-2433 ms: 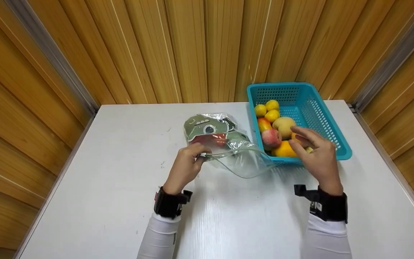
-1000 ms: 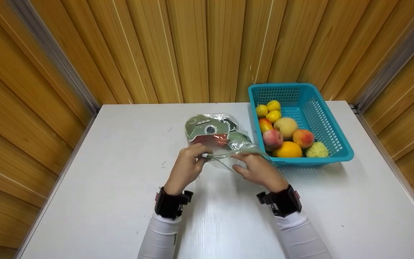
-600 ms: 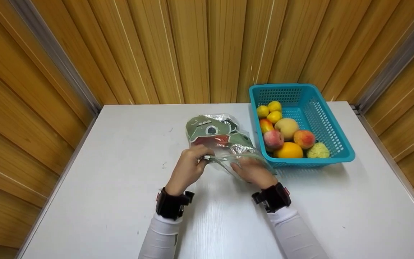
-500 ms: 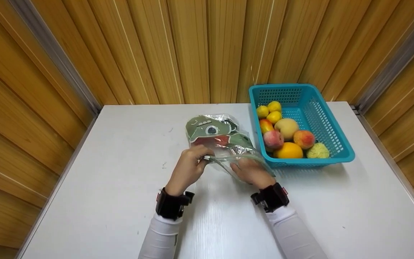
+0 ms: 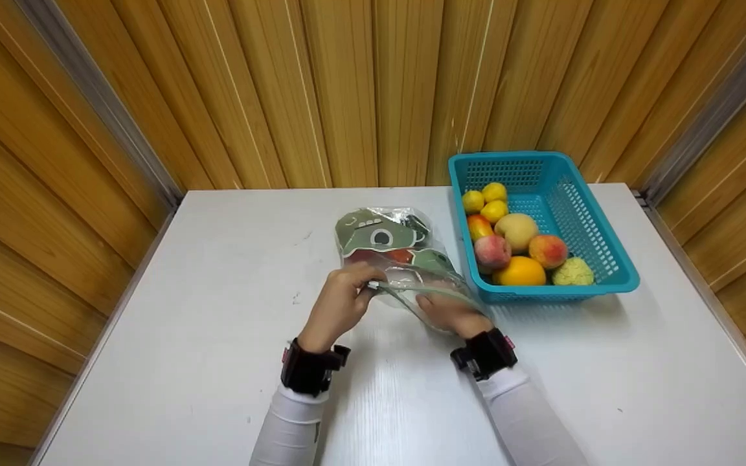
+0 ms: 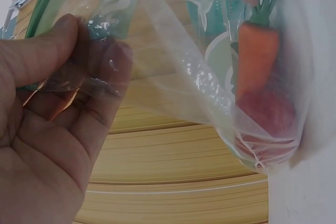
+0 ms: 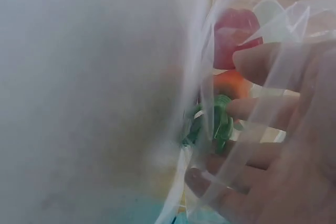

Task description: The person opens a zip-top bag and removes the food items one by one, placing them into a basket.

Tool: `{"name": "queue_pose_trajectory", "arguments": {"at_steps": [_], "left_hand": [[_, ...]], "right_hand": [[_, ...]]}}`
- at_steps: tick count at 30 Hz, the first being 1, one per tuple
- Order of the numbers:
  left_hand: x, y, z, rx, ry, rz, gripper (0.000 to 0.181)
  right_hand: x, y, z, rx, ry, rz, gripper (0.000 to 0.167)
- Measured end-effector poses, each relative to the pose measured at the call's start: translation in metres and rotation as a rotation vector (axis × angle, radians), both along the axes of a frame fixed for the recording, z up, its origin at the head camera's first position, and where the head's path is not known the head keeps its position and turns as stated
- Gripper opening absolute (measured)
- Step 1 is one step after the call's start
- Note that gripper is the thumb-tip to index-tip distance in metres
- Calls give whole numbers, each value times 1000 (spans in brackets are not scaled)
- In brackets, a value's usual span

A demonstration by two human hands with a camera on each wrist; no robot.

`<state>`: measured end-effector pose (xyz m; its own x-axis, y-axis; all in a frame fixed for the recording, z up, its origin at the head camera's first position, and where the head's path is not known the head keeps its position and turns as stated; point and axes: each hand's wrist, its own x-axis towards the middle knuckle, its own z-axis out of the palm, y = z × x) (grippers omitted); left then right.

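A clear zip bag (image 5: 383,238) with a green cartoon face lies on the white table, its mouth toward me. My left hand (image 5: 340,303) pinches the left corner of that mouth between thumb and fingers. Inside the bag is my right hand (image 5: 445,312), seen through the plastic with its fingers spread loosely. In the left wrist view, a carrot (image 6: 257,59) with a green top lies in the bag beside a rounded red thing (image 6: 266,111). The right fingertips (image 7: 242,109) are at the carrot's green top; whether they touch it is unclear.
A teal basket (image 5: 622,279) stands right of the bag, close to it. It holds an orange (image 5: 520,272), peaches (image 5: 548,250), small yellow fruits (image 5: 494,212), a mango-like fruit (image 5: 479,226) and a bumpy pale green fruit (image 5: 574,272). A wood-panelled wall (image 5: 347,97) rises behind the table.
My right hand has moved left from over the basket and gone into the bag's mouth, lately a little deeper. My left hand has kept its hold on the bag's corner.
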<state>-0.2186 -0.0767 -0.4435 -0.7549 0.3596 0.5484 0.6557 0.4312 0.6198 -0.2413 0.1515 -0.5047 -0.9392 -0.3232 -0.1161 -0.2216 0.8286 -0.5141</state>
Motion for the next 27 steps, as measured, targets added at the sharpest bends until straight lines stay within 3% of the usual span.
{"name": "queue_pose_trajectory", "arguments": {"at_steps": [4, 15, 22, 24, 27], "left_hand": [[0, -1, 0, -1, -5, 5, 18], [-1, 0, -1, 4, -15, -3, 18], [0, -1, 0, 18, -29, 6, 23], [0, -1, 0, 23, -33, 9, 23], [0, -1, 0, 28, -33, 13, 26]], "right_hand": [[1, -1, 1, -29, 70, 4, 46], [4, -2, 4, 0, 2, -46, 45], [7, -4, 24, 67, -65, -88, 52], [11, -5, 31, 64, 16, -91, 49], [20, -3, 38, 55, 232, -38, 33]]}}
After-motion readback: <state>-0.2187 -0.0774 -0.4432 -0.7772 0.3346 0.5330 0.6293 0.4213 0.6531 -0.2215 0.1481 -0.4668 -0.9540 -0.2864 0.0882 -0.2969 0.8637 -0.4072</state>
